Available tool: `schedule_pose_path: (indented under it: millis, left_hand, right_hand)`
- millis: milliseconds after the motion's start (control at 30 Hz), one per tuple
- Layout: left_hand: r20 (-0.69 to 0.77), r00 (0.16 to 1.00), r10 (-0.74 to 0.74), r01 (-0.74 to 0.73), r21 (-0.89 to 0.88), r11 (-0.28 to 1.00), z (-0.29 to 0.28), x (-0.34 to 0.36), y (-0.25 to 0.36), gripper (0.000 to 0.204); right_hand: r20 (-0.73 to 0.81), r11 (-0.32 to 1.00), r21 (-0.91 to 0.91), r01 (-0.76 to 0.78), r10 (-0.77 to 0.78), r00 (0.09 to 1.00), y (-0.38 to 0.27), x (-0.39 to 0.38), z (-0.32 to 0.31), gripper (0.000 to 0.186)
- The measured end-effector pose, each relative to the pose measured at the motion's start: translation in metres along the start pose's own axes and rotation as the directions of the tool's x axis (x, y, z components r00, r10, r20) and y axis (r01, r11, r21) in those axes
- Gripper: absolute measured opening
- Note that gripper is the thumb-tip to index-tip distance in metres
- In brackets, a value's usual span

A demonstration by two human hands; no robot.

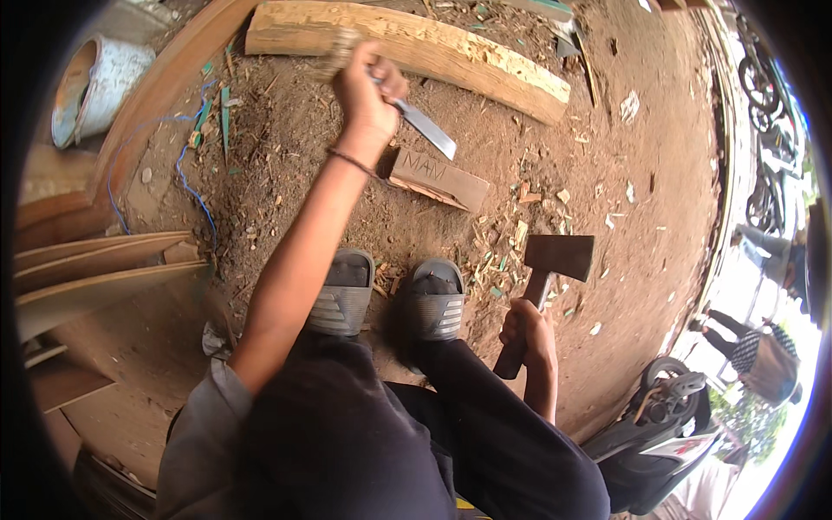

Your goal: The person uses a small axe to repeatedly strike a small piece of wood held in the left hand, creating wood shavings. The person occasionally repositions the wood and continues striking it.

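We start with the dirt ground (672, 130) and the long beam (433, 61) lying across its far side. Nearer, ahead of the sandals (436, 314), the wooden block (438, 182) lies on the dirt, letters cut into its top face and its near side rough. The hatchet (559, 257) stands off to the right, its head apart from the block; the right hand (527, 334) is closed round its handle. The chisel (429, 130) is in the left hand (362, 94), fingers curled tight about it, handle blurred, blade slanting toward the block; we cannot tell whether its tip touches. We take this for readying a chisel stroke, neither tool yet placed, and judge that it calls for the edge seated firmly on the block and the hatchet brought over the chisel's butt. Smallest are the chips (522, 232), scattered right of the block.
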State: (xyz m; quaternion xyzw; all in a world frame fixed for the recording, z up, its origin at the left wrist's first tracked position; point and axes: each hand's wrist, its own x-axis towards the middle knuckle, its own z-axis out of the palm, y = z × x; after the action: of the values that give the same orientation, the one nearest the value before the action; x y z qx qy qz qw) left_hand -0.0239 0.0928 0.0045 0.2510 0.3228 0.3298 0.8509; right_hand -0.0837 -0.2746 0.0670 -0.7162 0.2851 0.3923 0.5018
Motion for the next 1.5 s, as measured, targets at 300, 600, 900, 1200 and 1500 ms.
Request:
schedule_pose_path:
  millis: [300, 600, 900, 1200, 1500]
  left_hand:
    - [0.63, 0.714, 0.306, -0.614, 0.353, 0.706, -0.002, -0.075, -0.017, 0.024]
    - [0.859, 0.437, 0.267, -0.761, 0.195, 0.619, 0.007, -0.127, -0.091, 0.02]
    - [0.869, 0.425, 0.254, -0.792, 0.221, 0.569, 0.013, -0.12, -0.103, 0.021]
    - [0.863, 0.471, 0.183, -0.774, 0.305, 0.555, 0.01, -0.115, -0.098, 0.03]
    - [0.816, 0.498, 0.292, -0.79, 0.289, 0.541, 0.007, -0.114, -0.1, 0.035]
  right_hand:
    - [0.021, 0.986, -0.021, -0.167, 0.167, 0.986, 0.056, 0.036, 0.004, 0.02]
    - [0.042, 0.974, -0.087, -0.208, 0.212, 0.976, 0.057, 0.049, -0.005, 0.017]
    - [0.079, 0.976, -0.098, -0.194, 0.202, 0.976, 0.056, 0.049, -0.006, 0.021]
    - [0.05, 0.959, 0.002, -0.282, 0.282, 0.958, 0.055, 0.049, -0.004, 0.017]
    - [0.021, 0.963, -0.026, -0.267, 0.268, 0.963, 0.053, 0.048, -0.001, 0.018]
